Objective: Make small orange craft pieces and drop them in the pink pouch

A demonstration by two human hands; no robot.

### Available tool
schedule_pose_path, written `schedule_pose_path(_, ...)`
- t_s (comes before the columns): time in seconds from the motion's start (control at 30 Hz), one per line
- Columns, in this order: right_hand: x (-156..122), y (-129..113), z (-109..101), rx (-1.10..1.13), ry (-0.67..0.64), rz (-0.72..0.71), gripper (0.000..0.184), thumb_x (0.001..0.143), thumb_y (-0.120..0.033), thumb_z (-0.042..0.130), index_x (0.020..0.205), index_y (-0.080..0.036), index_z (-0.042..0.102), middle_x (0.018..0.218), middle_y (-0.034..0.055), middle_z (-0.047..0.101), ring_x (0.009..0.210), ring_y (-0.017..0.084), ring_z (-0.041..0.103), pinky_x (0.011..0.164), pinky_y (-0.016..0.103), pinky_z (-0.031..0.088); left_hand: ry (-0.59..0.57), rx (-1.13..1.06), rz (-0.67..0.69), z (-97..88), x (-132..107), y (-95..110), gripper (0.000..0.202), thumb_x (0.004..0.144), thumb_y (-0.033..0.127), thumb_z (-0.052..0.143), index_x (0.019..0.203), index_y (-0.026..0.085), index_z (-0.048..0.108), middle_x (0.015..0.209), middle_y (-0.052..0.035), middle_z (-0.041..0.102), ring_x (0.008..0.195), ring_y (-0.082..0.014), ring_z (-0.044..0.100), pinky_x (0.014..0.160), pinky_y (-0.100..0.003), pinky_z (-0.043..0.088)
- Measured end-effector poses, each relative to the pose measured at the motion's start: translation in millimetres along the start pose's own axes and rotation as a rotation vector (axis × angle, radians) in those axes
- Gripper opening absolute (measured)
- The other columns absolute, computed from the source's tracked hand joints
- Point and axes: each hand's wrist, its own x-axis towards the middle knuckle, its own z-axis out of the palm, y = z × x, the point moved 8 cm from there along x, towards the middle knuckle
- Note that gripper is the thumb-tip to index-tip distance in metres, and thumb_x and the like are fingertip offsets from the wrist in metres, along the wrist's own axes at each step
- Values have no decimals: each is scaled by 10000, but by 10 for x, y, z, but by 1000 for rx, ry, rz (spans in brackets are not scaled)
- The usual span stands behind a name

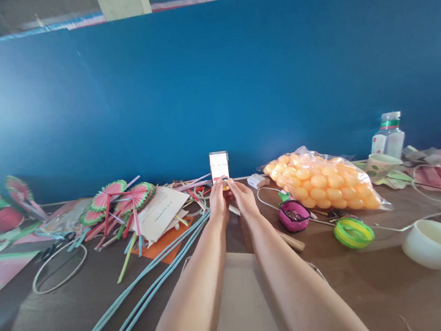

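Left hand [217, 203]: fingertips were pinched on a small yellow-and-dark piece [225, 184], its kind too small to tell.
Right hand [245, 199]: gripped the same piece from the other side.
Phone [219, 165]: stood upright just beyond, digits lit.
Counter [362, 287]: watermelon-patterned fans [142, 198] and pale-blue cords [199, 223] lay left; bagged orange balls [326, 182] rested right.
Backdrop: blue panel [211, 81].

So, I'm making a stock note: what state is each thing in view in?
Phone, upright, screen lit
Left hand and right hand, close together at the phone, grip unclear
Bag of orange balls, well filled
Bottle, upright
White cup, upright, open
Purple pouch, open, things inside
Paper fans, spread open
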Motion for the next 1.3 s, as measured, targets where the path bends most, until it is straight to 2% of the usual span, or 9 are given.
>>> schedule_pose_path(0.33,20,31,-8,7,-15,-11,529,682,-634,716,929,-168,753,685,19,677,625,157,604,593,267,454,-44,12,23,43,-9,12,472,796,506,691,1115,160,655,761,-13,627,534,-93,542,521,-220,447)
schedule_pose_path(0.5,21,0,-56,-14,45,-55,520,660,-629,732,913,-174,733,762,40,715,736,205,656,655,300,498,-36,90,-7,23,31,-62,550,833,596,608,1144,146,668,871,-83,682,696,-170,650,612,-266,511)
schedule_pose_path(0.63,26,4,-76,-17,84,-59,513,638,-594,764,926,-174,704,788,40,714,761,205,661,694,315,515,-36,81,-25,8,61,-108,553,840,589,605,1167,147,663,961,-110,698,794,-197,681,689,-286,537)
schedule_pose_path(0.87,-13,-33,-44,83,84,-43,494,597,-497,830,921,-182,631,820,23,713,749,186,668,723,317,526,4,118,-57,-4,39,-102,512,831,584,613,1033,116,658,837,-99,690,712,-195,680,650,-290,534)
schedule_pose_path(1.1,-22,-60,-10,135,62,-51,469,634,-521,797,904,-189,603,872,45,727,806,201,688,725,321,536,23,84,-21,-6,-1,-39,476,831,571,617,1032,140,628,702,-28,629,562,-142,608,564,-256,489)
schedule_pose_path(1.3,-21,-58,-20,111,79,-63,461,645,-519,788,918,-195,605,914,54,732,833,201,690,691,304,536,-5,94,-11,2,8,-47,504,813,604,621,1021,145,636,723,-36,639,618,-161,639,568,-254,487)
